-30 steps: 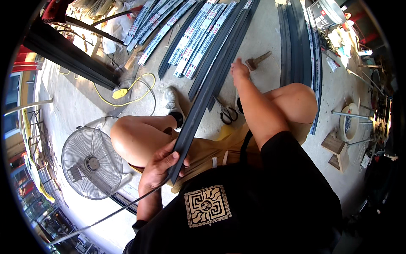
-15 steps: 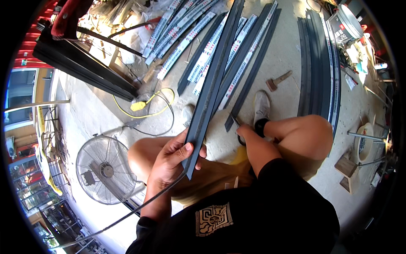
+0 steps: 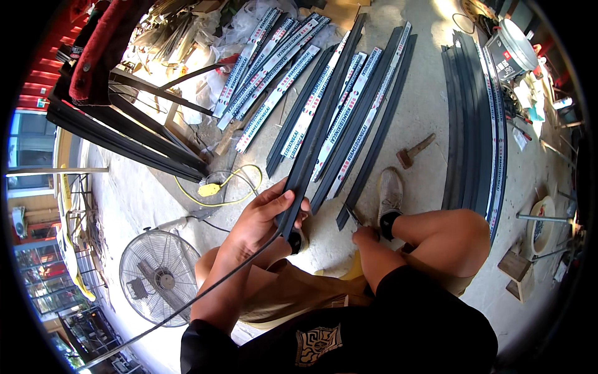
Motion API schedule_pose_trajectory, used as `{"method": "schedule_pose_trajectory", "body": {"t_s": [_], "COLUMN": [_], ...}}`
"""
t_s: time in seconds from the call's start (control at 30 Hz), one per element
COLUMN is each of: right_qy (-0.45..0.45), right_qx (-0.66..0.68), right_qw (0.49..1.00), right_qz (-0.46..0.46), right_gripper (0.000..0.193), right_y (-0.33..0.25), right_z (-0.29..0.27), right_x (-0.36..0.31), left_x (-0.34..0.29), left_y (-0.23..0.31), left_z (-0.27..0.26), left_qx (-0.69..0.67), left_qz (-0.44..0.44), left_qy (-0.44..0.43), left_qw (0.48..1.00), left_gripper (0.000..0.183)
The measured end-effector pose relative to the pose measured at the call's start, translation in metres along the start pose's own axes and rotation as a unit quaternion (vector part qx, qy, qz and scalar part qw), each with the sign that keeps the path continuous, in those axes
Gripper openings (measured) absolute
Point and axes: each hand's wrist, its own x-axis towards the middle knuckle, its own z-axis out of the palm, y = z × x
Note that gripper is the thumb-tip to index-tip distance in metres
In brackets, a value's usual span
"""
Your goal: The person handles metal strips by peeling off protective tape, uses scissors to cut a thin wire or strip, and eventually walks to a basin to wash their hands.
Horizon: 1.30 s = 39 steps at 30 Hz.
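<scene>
My left hand (image 3: 265, 215) is closed around the near end of a long dark grey profile strip (image 3: 317, 137), thumb on top, fingers underneath. The strip slants up and away over others on the floor. A thin black rubber seal (image 3: 205, 302) runs along it and trails past my wrist to the lower left. Low between my knees, my right hand (image 3: 366, 234) is closed on what looks like a pair of scissors (image 3: 352, 215). The blades point up and left, close to the end of a dark strip (image 3: 374, 149) on the floor; the handles are mostly hidden.
Several film-covered profiles (image 3: 277, 103) lie ahead. More dark profiles (image 3: 466, 118) lie at the right, beside a white bucket (image 3: 514, 47). A hammer (image 3: 414, 151) rests on the concrete. At the left are a fan (image 3: 159, 277), a yellow cord (image 3: 212, 188) and stacked dark profiles (image 3: 131, 140).
The view has tilted up, so floor things sit lower in the picture. My left hand still grips the profile strip, now angled a little differently. The right hand keeps its hold on the scissors.
</scene>
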Motion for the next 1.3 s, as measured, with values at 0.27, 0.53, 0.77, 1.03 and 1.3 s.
{"method": "schedule_pose_trajectory", "body": {"t_s": [0.27,0.53,0.77,1.03,1.3], "right_qy": [0.034,0.072,0.068,-0.080,-0.245], "right_qx": [-0.020,0.165,0.401,0.416,0.434], "right_qw": [0.999,0.983,0.905,0.858,0.752], "right_qz": [-0.034,-0.039,-0.127,-0.292,-0.431], "right_gripper": [0.045,0.054,0.033,0.052,0.051], "right_y": [0.009,-0.021,-0.043,0.015,0.058], "right_z": [0.031,-0.068,-0.114,-0.115,-0.115], "right_x": [0.018,-0.029,-0.100,-0.303,-0.379], "left_x": [0.047,0.061,0.068,0.074,0.048], "left_y": [-0.013,-0.001,0.000,-0.017,-0.028], "left_z": [-0.009,-0.012,-0.017,-0.042,-0.014], "left_qx": [0.016,0.103,0.042,0.080,0.137], "left_qz": [-0.056,-0.041,-0.002,0.004,-0.020], "left_qy": [0.026,0.002,0.005,-0.020,-0.029], "left_qw": [0.998,0.994,0.999,0.997,0.990], "left_gripper": [0.038,0.045,0.049,0.038,0.049]}}
